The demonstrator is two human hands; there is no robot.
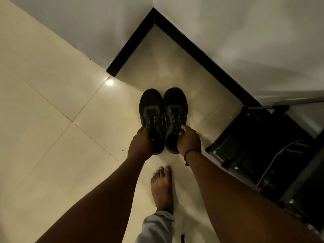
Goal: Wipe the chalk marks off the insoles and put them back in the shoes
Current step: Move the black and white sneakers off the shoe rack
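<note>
A cream tiled floor [52,137] with thin grout lines fills most of the view, with one small bright spot of reflected light [109,82] near a wall corner. White walls [245,41] meet the floor along a black skirting board [192,48]. At the right edge stands a dark metal-framed rack [263,155]. A bare foot [162,188] rests on the tiles below a pale trouser cuff [156,228]
</note>
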